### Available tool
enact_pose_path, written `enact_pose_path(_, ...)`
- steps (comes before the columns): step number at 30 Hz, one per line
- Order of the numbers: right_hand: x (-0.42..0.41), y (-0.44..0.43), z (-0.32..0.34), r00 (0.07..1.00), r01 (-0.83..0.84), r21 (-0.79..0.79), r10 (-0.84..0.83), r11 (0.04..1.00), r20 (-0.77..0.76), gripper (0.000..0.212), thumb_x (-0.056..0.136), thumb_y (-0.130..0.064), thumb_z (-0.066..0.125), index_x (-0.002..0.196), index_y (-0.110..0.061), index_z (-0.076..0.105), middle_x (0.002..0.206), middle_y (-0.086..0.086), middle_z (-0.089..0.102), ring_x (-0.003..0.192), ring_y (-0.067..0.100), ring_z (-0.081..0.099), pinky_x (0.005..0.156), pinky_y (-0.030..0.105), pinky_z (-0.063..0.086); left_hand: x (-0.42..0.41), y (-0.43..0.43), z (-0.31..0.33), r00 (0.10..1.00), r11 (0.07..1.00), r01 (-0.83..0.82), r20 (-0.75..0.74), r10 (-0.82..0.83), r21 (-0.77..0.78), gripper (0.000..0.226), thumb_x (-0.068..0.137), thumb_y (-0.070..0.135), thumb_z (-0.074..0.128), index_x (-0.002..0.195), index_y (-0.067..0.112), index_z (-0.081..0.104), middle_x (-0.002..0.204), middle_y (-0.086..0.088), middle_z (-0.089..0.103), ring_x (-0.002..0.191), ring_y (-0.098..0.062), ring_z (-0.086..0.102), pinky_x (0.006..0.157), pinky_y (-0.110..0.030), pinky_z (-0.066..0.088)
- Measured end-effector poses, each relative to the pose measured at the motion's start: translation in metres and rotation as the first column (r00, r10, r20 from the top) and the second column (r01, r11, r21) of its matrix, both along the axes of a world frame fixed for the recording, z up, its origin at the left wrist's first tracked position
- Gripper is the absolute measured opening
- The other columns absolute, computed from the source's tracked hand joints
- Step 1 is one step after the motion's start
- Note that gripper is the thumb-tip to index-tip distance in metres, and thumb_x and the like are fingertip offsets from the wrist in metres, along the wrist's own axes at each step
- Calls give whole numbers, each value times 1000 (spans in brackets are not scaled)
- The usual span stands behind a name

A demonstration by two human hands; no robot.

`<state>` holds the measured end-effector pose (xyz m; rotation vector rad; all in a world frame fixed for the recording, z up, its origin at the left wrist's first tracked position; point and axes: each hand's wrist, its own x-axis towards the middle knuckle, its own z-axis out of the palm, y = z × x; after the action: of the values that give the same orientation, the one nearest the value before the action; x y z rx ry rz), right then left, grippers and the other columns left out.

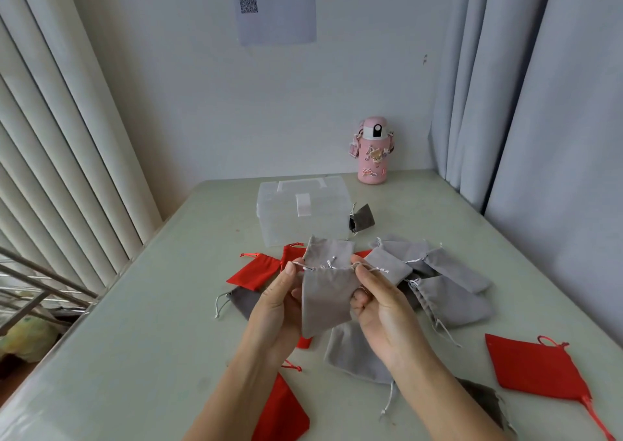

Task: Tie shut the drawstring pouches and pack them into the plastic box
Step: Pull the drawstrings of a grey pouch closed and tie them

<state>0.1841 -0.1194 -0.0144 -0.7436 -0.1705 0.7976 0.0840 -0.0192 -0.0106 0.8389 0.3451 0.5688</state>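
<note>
Soft, even daylight it was, brightest by the cream vertical window blinds [50, 144] on the left. A pale glare washed the light green tabletop [135, 339] at its near-left corner; shadows were faint. The light grey fabric pouch [325, 300] mid-frame looked fairly sharp, while wide-angle bending bowed the blue-grey curtains [556, 103] at right.

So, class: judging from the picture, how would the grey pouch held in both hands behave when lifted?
Probably floppy: the grey pouch hangs limp between the left hand and right hand. Likely light: thin pinched cords seem to carry it. Unlikely to roll, since it looks flat and soft.
</note>
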Motion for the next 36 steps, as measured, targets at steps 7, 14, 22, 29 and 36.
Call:
enact_pose_path(7, 7, 0, -5, 996, 60, 14, -59, 998, -59, 15, 77, -23, 65, 84, -10, 65, 73, -2, 62, 58, 2, 52, 50, 12, 41, 1, 5, -2, 993, 970, -97, -45, 110, 225, 32, 81, 23, 58, 93, -4, 67, 61, -6, 47, 65, -12, 51, 71, -26, 44)
enact_pose_path(14, 19, -5, -11, 990, 139, -85, -136, 987, 40, 11, 88, -21, 64, 92, -10, 68, 75, -6, 63, 58, 6, 41, 64, 17, 38, -12, 13, 1, 932, 579, -136, -94, 349, 804, 14, 81, 7, 67, 74, 18, 73, 58, 8, 67, 49, -1, 49, 54, -9, 39)
enact_pose_path(22, 35, -15, -8, 993, 115, 1, -114, 993, -39, 25, 101, -26, 40, 93, -16, 62, 85, -6, 74, 86, 8, 63, 77, 23, 44, -22, 31, 1, 905, 550, -30, -211, 369, 834, 26, 87, 25, 58, 66, 13, 69, 57, 0, 67, 50, -6, 54, 54, -15, 44)
enact_pose_path(29, 39, -22, -2, 978, 150, 138, -127, 979, -163, 48, 100, -16, 41, 58, -15, 64, 63, 0, 61, 65, 11, 68, 64, 22, 58, -31, 48, 4, 877, 538, -59, -213, 430, 841, 37, 95, 14, 51, 60, 8, 62, 51, -1, 56, 48, -5, 48, 52, -12, 39)
enact_pose_path(36, 24, -18, 4, 999, 50, 173, -52, 984, 7, 30, 89, -23, 51, 65, -14, 67, 57, 1, 55, 64, 14, 67, 67, 28, 58, -28, 47, 5, 943, 850, -233, -104, 316, 473, 39, 97, 16, 43, 62, 4, 55, 83, -13, 71, 80, -16, 68, 78, -20, 53)
